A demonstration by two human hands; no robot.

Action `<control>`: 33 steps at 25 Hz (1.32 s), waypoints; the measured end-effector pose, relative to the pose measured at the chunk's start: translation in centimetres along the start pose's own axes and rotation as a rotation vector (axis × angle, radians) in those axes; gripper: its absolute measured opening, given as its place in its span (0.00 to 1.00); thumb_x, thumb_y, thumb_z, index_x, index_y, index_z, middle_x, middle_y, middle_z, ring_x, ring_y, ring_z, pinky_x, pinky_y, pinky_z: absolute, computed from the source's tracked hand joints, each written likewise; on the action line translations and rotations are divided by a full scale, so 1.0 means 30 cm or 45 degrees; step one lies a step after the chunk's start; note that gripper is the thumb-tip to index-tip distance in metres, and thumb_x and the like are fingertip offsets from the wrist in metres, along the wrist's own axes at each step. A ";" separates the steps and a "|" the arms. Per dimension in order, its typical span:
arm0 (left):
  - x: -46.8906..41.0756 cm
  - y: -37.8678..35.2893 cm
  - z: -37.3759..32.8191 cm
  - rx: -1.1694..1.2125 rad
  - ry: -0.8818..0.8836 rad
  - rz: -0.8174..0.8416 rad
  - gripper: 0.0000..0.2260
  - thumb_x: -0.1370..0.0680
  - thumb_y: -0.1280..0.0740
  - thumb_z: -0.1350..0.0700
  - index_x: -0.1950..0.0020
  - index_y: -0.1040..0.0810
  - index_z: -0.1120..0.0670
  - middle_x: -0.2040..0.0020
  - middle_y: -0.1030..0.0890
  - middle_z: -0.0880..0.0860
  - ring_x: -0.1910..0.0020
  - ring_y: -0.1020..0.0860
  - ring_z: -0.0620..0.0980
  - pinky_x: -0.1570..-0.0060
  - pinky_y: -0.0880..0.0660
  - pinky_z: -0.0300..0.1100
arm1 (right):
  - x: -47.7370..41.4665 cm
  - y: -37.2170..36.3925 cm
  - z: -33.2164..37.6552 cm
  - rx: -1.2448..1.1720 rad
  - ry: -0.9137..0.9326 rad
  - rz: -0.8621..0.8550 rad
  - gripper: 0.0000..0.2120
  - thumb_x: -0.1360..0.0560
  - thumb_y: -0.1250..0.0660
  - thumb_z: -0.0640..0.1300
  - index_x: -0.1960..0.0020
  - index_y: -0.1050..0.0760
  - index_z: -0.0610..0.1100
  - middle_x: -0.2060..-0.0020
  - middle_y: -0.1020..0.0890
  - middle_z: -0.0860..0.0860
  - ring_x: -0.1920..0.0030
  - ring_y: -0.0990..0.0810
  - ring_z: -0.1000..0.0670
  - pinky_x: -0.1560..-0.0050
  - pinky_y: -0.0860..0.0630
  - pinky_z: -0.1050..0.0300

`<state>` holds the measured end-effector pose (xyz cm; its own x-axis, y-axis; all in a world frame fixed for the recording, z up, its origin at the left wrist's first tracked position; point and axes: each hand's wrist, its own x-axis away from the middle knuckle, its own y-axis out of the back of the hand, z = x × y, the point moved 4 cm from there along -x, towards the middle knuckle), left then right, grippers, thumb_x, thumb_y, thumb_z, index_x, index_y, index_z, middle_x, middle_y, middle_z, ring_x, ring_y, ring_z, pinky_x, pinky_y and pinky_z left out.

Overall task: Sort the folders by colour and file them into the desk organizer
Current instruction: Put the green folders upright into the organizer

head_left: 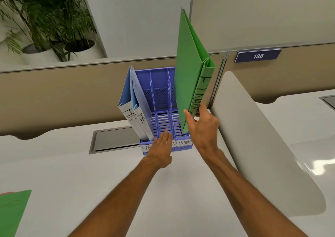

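A blue-violet desk organizer stands on the white desk against the partition, with several upright slots and labels on its front. Two light blue folders marked HR lean in its leftmost slot. Two green folders, one with FINANCE on its spine, stand tilted in the rightmost slot. My right hand grips the green folders at their lower spine edge. My left hand rests flat with straight fingers on the organizer's front rim, holding nothing. The middle slots hold nothing.
Another green folder lies at the desk's left front edge, over something red. A grey cable hatch is set into the desk left of the organizer. A white curved divider rises on the right. Potted plants stand behind the partition.
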<state>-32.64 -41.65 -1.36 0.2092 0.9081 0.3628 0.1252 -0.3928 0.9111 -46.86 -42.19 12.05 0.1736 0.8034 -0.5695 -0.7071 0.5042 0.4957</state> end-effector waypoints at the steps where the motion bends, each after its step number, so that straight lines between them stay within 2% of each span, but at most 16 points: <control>1: -0.018 -0.012 0.008 -0.016 0.003 0.019 0.42 0.22 0.34 0.53 0.21 0.62 0.56 0.20 0.61 0.55 0.21 0.59 0.54 0.24 0.56 0.51 | -0.002 -0.020 -0.011 0.001 -0.001 0.014 0.12 0.26 0.28 0.46 0.50 0.26 0.39 0.63 0.17 0.45 0.72 0.35 0.59 0.66 0.39 0.85; 5: -0.057 -0.078 0.026 -0.073 0.007 0.111 0.42 0.21 0.35 0.51 0.22 0.64 0.55 0.20 0.62 0.54 0.22 0.61 0.53 0.24 0.59 0.54 | -0.001 -0.104 -0.068 0.015 -0.015 0.106 0.15 0.24 0.31 0.50 0.44 0.26 0.41 0.56 0.15 0.48 0.65 0.24 0.58 0.63 0.36 0.84; 9: -0.067 -0.109 0.032 -0.029 0.021 0.060 0.42 0.21 0.35 0.52 0.21 0.63 0.54 0.20 0.61 0.53 0.21 0.61 0.53 0.25 0.61 0.54 | 0.021 -0.170 -0.107 0.018 -0.041 0.160 0.18 0.24 0.33 0.53 0.41 0.26 0.42 0.50 0.15 0.49 0.56 0.17 0.54 0.58 0.29 0.74; 17: -0.059 -0.097 0.059 0.010 -0.022 0.084 0.42 0.22 0.34 0.57 0.21 0.63 0.53 0.20 0.61 0.52 0.21 0.61 0.51 0.25 0.61 0.52 | 0.061 -0.284 -0.160 0.022 -0.105 0.310 0.23 0.24 0.35 0.55 0.35 0.30 0.44 0.41 0.19 0.47 0.45 0.19 0.50 0.51 0.21 0.60; 21: -0.058 -0.089 0.067 0.022 -0.044 0.106 0.42 0.22 0.34 0.56 0.21 0.63 0.53 0.20 0.62 0.52 0.22 0.61 0.51 0.25 0.61 0.53 | 0.098 -0.326 -0.192 0.079 -0.114 0.351 0.21 0.24 0.31 0.51 0.36 0.28 0.41 0.42 0.18 0.45 0.47 0.17 0.47 0.50 0.19 0.54; 26: -0.064 -0.095 0.066 0.012 -0.049 0.124 0.43 0.22 0.34 0.55 0.21 0.64 0.52 0.21 0.63 0.52 0.22 0.63 0.52 0.25 0.62 0.53 | 0.144 -0.372 -0.257 0.094 -0.237 0.451 0.20 0.24 0.32 0.50 0.36 0.28 0.41 0.42 0.19 0.44 0.44 0.19 0.45 0.47 0.20 0.54; 33: -0.068 -0.118 0.050 -0.039 -0.020 0.085 0.45 0.23 0.33 0.53 0.22 0.66 0.52 0.21 0.65 0.51 0.22 0.64 0.53 0.26 0.63 0.54 | 0.166 -0.418 -0.316 0.137 -0.287 0.544 0.21 0.24 0.31 0.49 0.36 0.29 0.40 0.41 0.20 0.42 0.43 0.20 0.43 0.46 0.21 0.50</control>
<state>-32.05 -42.32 -5.60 0.2314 0.8774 0.4203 0.0808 -0.4478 0.8905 -43.62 -47.51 -3.20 0.0360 0.9879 -0.1507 -0.6750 0.1352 0.7254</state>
